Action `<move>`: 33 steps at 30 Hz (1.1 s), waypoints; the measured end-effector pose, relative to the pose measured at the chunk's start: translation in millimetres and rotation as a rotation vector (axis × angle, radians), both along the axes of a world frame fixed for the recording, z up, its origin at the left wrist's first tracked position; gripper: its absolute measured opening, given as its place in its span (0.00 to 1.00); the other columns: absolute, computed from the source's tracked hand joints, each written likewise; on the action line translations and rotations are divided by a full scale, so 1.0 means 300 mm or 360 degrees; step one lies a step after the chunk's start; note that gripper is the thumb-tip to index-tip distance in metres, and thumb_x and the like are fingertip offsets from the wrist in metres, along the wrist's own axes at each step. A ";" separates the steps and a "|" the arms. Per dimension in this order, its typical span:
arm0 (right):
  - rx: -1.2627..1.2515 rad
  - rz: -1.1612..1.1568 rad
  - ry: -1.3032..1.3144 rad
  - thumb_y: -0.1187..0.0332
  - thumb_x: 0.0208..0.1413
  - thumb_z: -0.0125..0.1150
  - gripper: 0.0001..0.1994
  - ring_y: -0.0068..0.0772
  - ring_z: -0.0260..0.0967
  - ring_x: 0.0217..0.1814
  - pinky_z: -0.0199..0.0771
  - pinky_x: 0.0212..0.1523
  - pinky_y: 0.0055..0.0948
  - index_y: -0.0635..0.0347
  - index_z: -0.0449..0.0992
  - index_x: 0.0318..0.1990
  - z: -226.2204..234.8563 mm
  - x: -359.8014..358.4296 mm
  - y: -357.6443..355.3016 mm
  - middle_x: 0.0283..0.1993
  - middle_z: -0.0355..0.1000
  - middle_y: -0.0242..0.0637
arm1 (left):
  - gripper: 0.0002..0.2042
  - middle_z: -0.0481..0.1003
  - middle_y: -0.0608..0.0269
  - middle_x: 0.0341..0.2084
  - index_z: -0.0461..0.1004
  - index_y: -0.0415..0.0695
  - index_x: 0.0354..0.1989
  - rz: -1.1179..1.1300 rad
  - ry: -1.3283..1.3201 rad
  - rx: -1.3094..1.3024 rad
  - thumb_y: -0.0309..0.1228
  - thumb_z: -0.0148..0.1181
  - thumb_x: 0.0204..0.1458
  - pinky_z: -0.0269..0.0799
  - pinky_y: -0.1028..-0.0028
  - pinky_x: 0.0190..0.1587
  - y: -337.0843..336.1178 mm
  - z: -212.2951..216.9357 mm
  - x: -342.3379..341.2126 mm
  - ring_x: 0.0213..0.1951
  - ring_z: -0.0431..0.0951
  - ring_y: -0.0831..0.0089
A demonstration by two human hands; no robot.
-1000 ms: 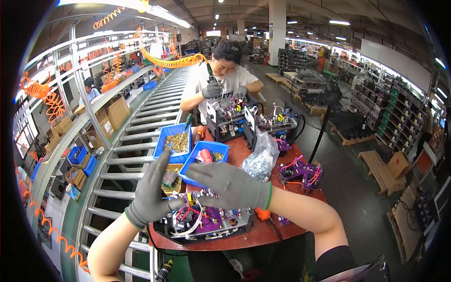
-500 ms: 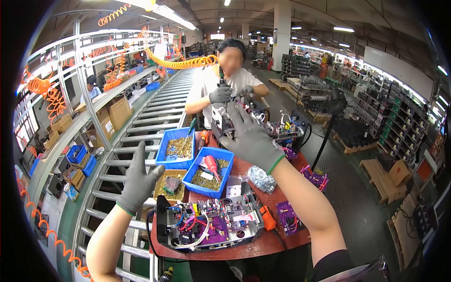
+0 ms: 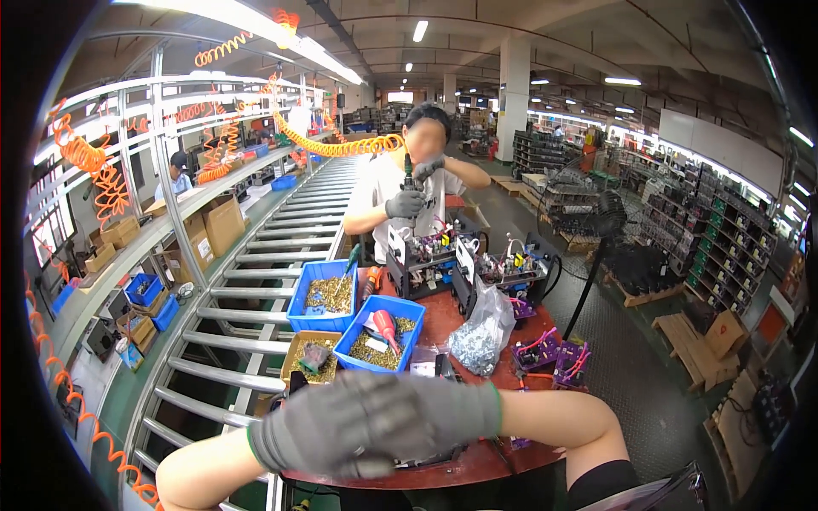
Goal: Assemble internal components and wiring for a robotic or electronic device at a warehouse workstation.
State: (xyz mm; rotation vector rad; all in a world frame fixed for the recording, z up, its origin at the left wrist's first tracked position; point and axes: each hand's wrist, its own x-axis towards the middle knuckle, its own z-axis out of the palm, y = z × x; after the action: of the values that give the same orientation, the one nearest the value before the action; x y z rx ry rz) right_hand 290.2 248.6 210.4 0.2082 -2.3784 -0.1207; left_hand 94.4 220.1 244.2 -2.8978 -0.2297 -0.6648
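Note:
My two grey-gloved hands meet low in front of me, over the open metal chassis (image 3: 446,368), which they mostly hide. My left hand (image 3: 336,430) lies across my right hand (image 3: 464,410), its fingers stretched flat and smeared by motion. The right hand's fingers are hidden behind the left. Nothing shows held in either hand. Just beyond them stand a blue bin (image 3: 365,358) with brass-coloured screws and a red squeeze bottle (image 3: 385,325), and a cardboard box (image 3: 294,364) of small parts. A clear bag (image 3: 484,336) of silvery parts lies to the right.
Another blue bin (image 3: 319,323) of screws holds a green-handled screwdriver (image 3: 352,258). Across the red table (image 3: 439,319), a co-worker's gloved hand (image 3: 405,204) grips a power screwdriver near further chassis (image 3: 426,260). Purple circuit boards (image 3: 571,362) lie right; a roller conveyor (image 3: 247,315) runs left.
My right hand has drawn back from the far chassis and my left has swung inward; they now overlap over the near chassis. The co-worker's hand without the screwdriver has risen.

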 end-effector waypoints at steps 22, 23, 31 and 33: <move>-0.0901 -0.1513 -0.0532 0.46 0.57 0.56 0.36 0.57 0.55 0.69 0.55 0.70 0.48 0.55 0.59 0.68 -0.265 0.231 0.118 0.67 0.61 0.50 | 0.31 0.67 0.41 0.60 0.64 0.40 0.62 0.1204 -0.0098 -0.0705 0.49 0.57 0.57 0.61 0.58 0.64 0.166 -0.206 -0.162 0.63 0.65 0.48; -0.0726 -0.1569 -0.0637 0.46 0.57 0.56 0.35 0.60 0.53 0.70 0.53 0.70 0.51 0.53 0.60 0.68 -0.275 0.218 0.103 0.67 0.62 0.49 | 0.30 0.68 0.43 0.59 0.66 0.41 0.61 0.1083 -0.0041 -0.0575 0.50 0.56 0.57 0.62 0.57 0.63 0.173 -0.254 -0.163 0.63 0.66 0.49; -0.0748 -0.1398 -0.0680 0.48 0.56 0.58 0.29 0.63 0.52 0.68 0.53 0.69 0.56 0.49 0.68 0.63 -0.306 0.234 0.128 0.67 0.63 0.44 | 0.16 0.78 0.58 0.41 0.79 0.51 0.47 0.1181 -0.0044 -0.0424 0.42 0.63 0.51 0.71 0.62 0.50 0.106 -0.274 -0.080 0.46 0.76 0.56; -0.0933 -0.1396 -0.0623 0.48 0.56 0.58 0.29 0.63 0.53 0.68 0.53 0.69 0.56 0.49 0.69 0.63 -0.300 0.234 0.125 0.66 0.63 0.43 | 0.14 0.78 0.59 0.40 0.79 0.51 0.45 0.1116 0.0097 -0.0457 0.40 0.64 0.51 0.71 0.62 0.49 0.117 -0.268 -0.095 0.46 0.76 0.56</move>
State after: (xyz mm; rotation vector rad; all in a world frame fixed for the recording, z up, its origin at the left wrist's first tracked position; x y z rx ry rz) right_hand 360.5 286.2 120.4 -1.1820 -2.5916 0.2308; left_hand 66.0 255.2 163.9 -2.7700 -1.3417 -0.4340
